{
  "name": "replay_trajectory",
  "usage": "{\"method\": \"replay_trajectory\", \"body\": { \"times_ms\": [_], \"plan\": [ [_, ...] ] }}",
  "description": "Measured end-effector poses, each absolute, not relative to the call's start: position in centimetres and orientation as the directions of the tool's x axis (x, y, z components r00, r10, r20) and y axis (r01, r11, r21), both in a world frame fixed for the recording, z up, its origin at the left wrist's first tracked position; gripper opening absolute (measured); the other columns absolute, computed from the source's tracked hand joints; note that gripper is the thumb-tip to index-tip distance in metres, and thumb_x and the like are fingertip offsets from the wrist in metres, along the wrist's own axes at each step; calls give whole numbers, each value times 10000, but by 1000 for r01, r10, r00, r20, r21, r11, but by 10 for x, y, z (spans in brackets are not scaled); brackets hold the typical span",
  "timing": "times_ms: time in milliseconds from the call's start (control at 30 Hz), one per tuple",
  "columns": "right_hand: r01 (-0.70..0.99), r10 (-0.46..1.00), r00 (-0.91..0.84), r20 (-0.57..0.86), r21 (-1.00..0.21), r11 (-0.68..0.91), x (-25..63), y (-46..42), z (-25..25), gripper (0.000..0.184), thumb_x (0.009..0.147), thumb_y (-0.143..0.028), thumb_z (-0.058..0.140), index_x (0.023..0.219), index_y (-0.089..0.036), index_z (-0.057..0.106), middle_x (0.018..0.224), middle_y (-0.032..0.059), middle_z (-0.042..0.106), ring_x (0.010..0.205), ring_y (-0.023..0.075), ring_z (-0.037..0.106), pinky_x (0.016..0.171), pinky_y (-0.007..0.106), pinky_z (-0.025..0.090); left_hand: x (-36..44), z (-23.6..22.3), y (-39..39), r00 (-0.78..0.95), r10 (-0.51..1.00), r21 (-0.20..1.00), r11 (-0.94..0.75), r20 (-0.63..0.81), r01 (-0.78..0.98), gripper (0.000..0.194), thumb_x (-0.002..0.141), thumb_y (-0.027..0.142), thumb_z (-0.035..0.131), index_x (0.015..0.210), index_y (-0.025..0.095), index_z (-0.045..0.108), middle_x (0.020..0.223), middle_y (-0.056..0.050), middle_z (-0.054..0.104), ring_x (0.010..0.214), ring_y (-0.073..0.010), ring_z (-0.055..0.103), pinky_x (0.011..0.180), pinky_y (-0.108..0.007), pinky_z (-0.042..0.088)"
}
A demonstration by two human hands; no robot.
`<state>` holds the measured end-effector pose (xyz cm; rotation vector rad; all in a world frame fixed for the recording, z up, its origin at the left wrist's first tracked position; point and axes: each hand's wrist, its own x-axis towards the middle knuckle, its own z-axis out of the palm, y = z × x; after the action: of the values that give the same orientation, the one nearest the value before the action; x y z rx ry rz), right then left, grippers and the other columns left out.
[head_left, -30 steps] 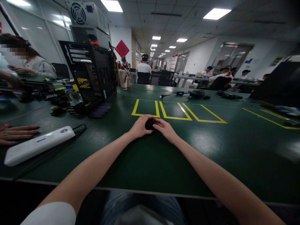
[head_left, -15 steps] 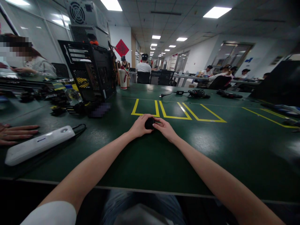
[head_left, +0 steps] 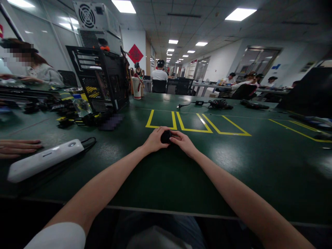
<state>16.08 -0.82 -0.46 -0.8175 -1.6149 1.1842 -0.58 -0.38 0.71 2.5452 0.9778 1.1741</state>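
Note:
Between my two hands is a small black rounded object (head_left: 165,137), too dark to tell its kind. My left hand (head_left: 155,139) curves around its left side, thumb below and fingers over the top. On its right edge, the fingertips and thumb of my right hand (head_left: 183,141) close in a pinch. Both hands rest low over the green tabletop (head_left: 160,180), just in front of the yellow tape outlines (head_left: 194,130). Part of the object is covered by my fingers.
A white power bank-like device (head_left: 46,159) with a black strap lies left, beside another person's hand (head_left: 19,147). An open black computer case (head_left: 103,79), a paper cup (head_left: 136,88) and a clear bottle (head_left: 81,106) stand behind it. Coiled black cables (head_left: 220,104) lie at the back.
My hands and the black object stay nearly in place. The other person's hand at the left has drawn back slightly toward the left edge.

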Motion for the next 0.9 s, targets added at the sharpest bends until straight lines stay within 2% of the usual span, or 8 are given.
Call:
{"method": "replay_trajectory", "body": {
  "times_ms": [133,233,433,567,733,900],
  "plan": [
    [-77,879,-339,337,-941,331,161,-10,-6,305,636,-188,613,918,-210,499,1006,15,532,965,148,528,900,346,390,-6,8,-5,477,632,412,-768,611,490,560,585,190,632,1092,213,395,1081,-35,473,1024,-201,441,889,-358,362],
    [-53,886,-298,357,-932,358,161,-10,-6,245,654,-207,598,880,-200,506,954,14,540,927,137,536,889,343,396,-6,8,-5,480,638,417,-764,603,492,561,586,190,630,1094,217,395,1081,-37,475,1018,-205,444,889,-369,360],
    [-7,890,-319,326,-940,342,160,-10,-4,360,677,-206,570,1023,-203,470,1002,38,537,939,150,534,895,368,386,-5,7,-5,469,643,422,-759,605,496,569,580,184,633,1095,221,394,1081,-39,478,1016,-210,446,888,-378,355],
    [-38,881,-337,331,-940,338,161,-12,-4,334,649,-205,600,963,-208,486,1026,26,526,972,154,523,916,362,374,-6,8,-6,470,651,421,-752,597,507,565,583,183,630,1096,226,397,1087,-37,475,1020,-215,445,880,-386,358],
    [-40,894,-298,336,-940,340,160,-14,-3,240,664,-224,585,887,-206,497,967,14,534,909,137,541,884,349,401,-6,9,-7,476,656,424,-748,585,510,567,586,192,633,1099,225,394,1091,-38,471,1026,-216,443,879,-388,362],
    [-16,891,-305,335,-938,347,160,-12,-2,322,666,-197,579,978,-205,496,994,30,533,967,148,515,916,358,368,-5,8,-5,478,653,423,-751,587,507,562,586,179,631,1094,218,395,1086,-37,476,1026,-206,447,887,-372,360]
  ]
}}
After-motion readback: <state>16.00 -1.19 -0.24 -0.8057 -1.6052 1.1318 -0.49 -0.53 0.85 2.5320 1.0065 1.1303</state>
